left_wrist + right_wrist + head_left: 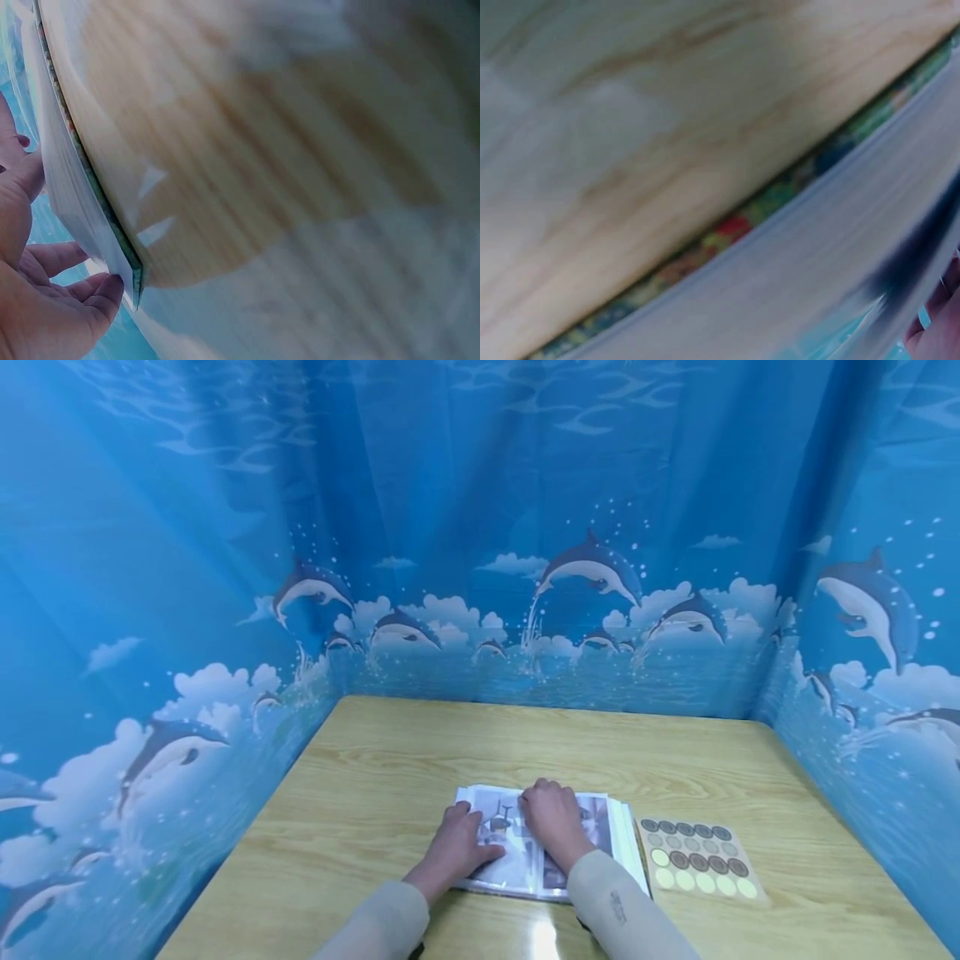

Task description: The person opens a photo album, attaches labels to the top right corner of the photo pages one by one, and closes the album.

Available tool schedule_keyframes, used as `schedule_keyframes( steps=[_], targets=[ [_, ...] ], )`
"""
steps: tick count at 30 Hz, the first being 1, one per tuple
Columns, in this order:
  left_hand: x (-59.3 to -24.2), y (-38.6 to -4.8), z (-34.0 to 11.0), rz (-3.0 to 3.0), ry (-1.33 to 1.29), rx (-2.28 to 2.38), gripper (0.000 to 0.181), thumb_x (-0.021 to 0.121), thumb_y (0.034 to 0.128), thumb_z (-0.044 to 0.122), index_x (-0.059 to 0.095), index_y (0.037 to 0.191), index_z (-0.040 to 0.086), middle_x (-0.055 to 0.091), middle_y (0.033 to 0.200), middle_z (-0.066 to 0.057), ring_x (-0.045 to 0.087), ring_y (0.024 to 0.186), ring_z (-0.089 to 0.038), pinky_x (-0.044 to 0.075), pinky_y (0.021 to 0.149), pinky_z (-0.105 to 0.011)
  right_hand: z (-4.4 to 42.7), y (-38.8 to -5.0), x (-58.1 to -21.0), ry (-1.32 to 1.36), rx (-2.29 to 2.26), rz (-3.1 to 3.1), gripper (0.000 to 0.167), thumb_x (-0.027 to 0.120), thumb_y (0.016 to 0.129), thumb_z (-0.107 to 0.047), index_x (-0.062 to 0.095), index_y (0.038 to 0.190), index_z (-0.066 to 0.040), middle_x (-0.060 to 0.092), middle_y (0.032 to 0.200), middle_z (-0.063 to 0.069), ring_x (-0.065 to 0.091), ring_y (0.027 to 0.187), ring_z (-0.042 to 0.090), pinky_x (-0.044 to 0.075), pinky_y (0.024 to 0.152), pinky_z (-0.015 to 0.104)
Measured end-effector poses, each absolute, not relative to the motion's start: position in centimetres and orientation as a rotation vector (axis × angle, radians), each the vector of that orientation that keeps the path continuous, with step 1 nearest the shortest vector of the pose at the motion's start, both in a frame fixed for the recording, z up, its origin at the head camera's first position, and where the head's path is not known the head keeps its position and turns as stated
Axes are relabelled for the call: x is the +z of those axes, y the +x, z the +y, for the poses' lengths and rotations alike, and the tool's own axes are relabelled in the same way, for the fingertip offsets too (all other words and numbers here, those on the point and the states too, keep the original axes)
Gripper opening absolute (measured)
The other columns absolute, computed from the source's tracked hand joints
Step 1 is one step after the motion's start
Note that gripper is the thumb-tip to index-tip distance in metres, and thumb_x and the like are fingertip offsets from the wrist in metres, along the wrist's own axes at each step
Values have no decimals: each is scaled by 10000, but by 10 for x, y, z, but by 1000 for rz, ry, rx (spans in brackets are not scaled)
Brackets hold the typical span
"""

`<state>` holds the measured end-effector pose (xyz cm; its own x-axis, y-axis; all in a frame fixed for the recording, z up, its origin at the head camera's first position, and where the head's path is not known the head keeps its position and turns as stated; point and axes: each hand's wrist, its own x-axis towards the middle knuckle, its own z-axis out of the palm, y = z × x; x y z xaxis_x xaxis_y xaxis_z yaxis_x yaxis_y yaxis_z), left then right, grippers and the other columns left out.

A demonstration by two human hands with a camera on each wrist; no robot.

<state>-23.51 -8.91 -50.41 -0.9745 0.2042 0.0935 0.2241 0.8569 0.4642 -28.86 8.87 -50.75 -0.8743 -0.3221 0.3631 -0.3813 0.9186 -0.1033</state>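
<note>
An album (517,872) with photo-like pictures under clear, glossy pages lies open on the wooden table. My left hand (460,847) rests on its left page, the fingers along the outer edge and the thumb spread inward. In the left wrist view, the fingers of that hand (56,300) lie against the page edges near a corner of the album (86,199). My right hand (555,818) is over the upper middle, near the fold, with bent fingers; whatever its fingertips hold is hidden. The right wrist view shows the album's thick page stack (780,262) and colourful cover edge, with only a sliver of that hand.
Right of the album lies a flat sheet (738,887) with rows of round discs, some dark, some pale yellow. The wooden table (375,760) extends on all sides. A blue dolphin-print curtain (450,527) hangs behind it and at both sides.
</note>
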Motion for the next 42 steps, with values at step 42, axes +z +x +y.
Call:
schedule_keyframes(
  steps=[42],
  targets=[
    [-494,-227,-106,-3075,-645,-494,628,765,840,414,626,1281,-12,505,1420,-211,483,1300,-373,395,1086,-491,105,-265,-513,826,202,-2815,425,591,982,-301,593,1357,-99,587,1299,106,543,1194,309,438,1002,516]
  ],
)
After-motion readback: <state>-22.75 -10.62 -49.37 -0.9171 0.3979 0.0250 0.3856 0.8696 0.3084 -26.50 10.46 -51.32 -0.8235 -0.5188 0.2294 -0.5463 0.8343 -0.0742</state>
